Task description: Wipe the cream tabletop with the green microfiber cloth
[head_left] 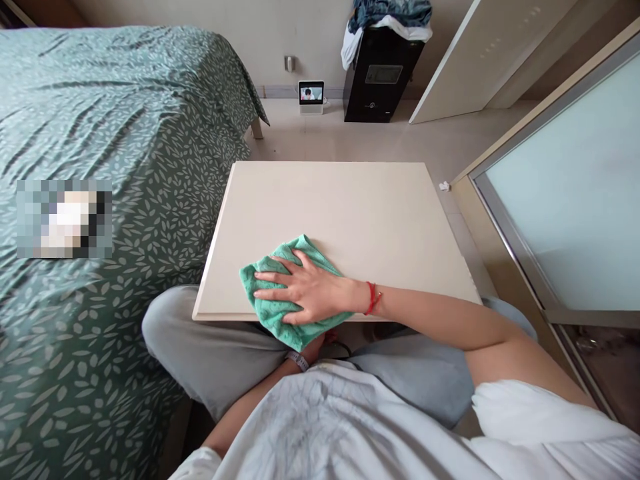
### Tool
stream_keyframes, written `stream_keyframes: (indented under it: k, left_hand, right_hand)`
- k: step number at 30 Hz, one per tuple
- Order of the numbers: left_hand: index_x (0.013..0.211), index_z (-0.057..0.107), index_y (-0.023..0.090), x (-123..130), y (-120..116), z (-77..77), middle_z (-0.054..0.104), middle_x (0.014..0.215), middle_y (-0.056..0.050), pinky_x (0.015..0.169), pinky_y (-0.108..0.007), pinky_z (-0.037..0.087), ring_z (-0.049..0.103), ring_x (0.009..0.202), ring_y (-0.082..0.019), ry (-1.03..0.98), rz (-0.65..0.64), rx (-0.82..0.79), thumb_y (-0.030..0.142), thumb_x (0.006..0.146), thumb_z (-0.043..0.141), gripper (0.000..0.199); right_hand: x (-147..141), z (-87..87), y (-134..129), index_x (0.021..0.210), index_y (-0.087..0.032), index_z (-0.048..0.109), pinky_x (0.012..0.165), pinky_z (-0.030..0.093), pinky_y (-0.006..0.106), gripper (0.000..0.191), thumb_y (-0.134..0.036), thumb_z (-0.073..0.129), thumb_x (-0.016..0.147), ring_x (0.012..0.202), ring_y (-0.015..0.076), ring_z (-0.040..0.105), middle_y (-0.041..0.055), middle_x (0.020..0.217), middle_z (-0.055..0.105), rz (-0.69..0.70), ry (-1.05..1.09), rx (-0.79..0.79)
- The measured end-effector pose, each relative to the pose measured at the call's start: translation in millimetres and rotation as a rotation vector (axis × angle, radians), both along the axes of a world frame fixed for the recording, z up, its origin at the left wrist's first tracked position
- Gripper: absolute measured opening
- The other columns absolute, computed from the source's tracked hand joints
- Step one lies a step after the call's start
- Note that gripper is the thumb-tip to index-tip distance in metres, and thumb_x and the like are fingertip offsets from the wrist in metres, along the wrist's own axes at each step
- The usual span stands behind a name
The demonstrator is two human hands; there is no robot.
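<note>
My right hand (pixel 305 288) lies flat on a green cloth (pixel 270 322), fingers spread, with a red string bracelet (pixel 371 298) on its wrist. Under it, the cloth rests on the near left part of a cream tabletop (pixel 360 213) and droops over the front edge. My left hand (pixel 313 349) is below that edge, near my lap, with a pale watch band (pixel 299 361) at the wrist. The cloth and the tabletop hide most of it, and its fingers cannot be made out.
A bed with a green leaf-patterned cover (pixel 165 200) stands along the left. Beyond the table are a small screen (pixel 311 97) on the floor and a black cabinet (pixel 383 80) topped with clothes (pixel 393 13). On the right is a frosted-glass sliding door (pixel 575 193).
</note>
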State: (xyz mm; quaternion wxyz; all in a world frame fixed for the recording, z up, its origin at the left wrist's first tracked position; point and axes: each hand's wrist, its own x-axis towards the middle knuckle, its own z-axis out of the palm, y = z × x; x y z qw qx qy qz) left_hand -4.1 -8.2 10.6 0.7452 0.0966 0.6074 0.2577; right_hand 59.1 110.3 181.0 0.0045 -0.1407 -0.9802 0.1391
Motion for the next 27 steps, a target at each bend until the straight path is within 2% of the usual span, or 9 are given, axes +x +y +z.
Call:
stream_keyframes:
  k: [3,7,11,14,16,19,23,27]
  left_hand:
    - [0.075,0.056,0.010,0,0,-7.3,0.060,0.068,-0.009,0.059,-0.024,0.040,0.054,0.060,-0.013,-0.026,-0.022,-0.018,0.024,0.063,0.045,0.021]
    - [0.074,0.056,0.010,0,0,-12.9,0.060,0.068,-0.009,0.061,-0.025,0.040,0.055,0.059,-0.014,-0.033,-0.035,-0.026,0.024,0.062,0.046,0.020]
    - [0.070,0.056,0.009,1,2,-7.9,0.060,0.067,-0.010,0.062,-0.025,0.040,0.054,0.058,-0.014,-0.026,-0.035,-0.039,0.023,0.062,0.046,0.019]
    - [0.068,0.055,0.009,1,4,-3.5,0.060,0.068,-0.011,0.062,-0.025,0.040,0.054,0.058,-0.014,-0.011,-0.027,-0.058,0.023,0.063,0.046,0.018]
    - [0.068,0.054,0.009,1,4,-1.8,0.060,0.069,-0.011,0.063,-0.025,0.040,0.054,0.059,-0.013,0.002,-0.019,-0.062,0.025,0.063,0.045,0.019]
    - [0.068,0.054,0.009,1,4,-1.0,0.060,0.069,-0.010,0.061,-0.025,0.040,0.054,0.058,-0.013,0.013,-0.021,-0.061,0.024,0.064,0.044,0.019]
    - [0.072,0.054,0.009,1,3,-2.4,0.060,0.070,-0.009,0.060,-0.024,0.039,0.054,0.058,-0.012,0.003,-0.038,-0.051,0.021,0.064,0.043,0.018]
    - [0.077,0.054,0.009,1,3,-5.8,0.059,0.071,-0.009,0.059,-0.023,0.039,0.054,0.059,-0.012,-0.002,-0.052,-0.040,0.023,0.063,0.044,0.022]
  right_hand:
    - [-23,-1.8,43,0.186,-0.036,0.054,0.138,0.029,0.081,0.071,-0.054,0.059,0.117,0.180,0.0519,0.032,0.0086,0.197,0.041,-0.111,0.001,0.010]
    - [-49,-3.6,114,0.189,-0.033,0.048,0.139,0.023,0.083,0.075,-0.055,0.055,0.118,0.178,0.0535,0.031,0.0114,0.201,0.032,-0.313,-0.022,0.010]
    - [-60,-4.0,180,0.191,-0.029,0.044,0.139,0.020,0.084,0.077,-0.055,0.049,0.119,0.180,0.0555,0.025,0.0143,0.202,0.026,-0.490,-0.004,-0.029]
    - [-65,-1.9,212,0.192,-0.027,0.041,0.138,0.017,0.088,0.079,-0.055,0.047,0.119,0.181,0.0567,0.022,0.0158,0.203,0.022,-0.548,0.003,-0.065]
    - [-68,0.1,223,0.193,-0.026,0.040,0.138,0.015,0.090,0.080,-0.053,0.047,0.118,0.182,0.0569,0.021,0.0159,0.203,0.020,-0.584,-0.006,-0.070]
    - [-72,1.7,226,0.193,-0.023,0.039,0.137,0.015,0.091,0.080,-0.050,0.045,0.117,0.183,0.0572,0.017,0.0165,0.203,0.019,-0.658,-0.001,-0.059]
    - [-73,-0.9,214,0.193,-0.022,0.039,0.138,0.014,0.091,0.080,-0.051,0.045,0.118,0.184,0.0566,0.016,0.0173,0.203,0.019,-0.673,0.021,-0.031]
    - [-66,-6.0,190,0.192,-0.024,0.041,0.140,0.014,0.089,0.079,-0.053,0.047,0.119,0.183,0.0559,0.017,0.0164,0.203,0.020,-0.590,0.030,-0.040]
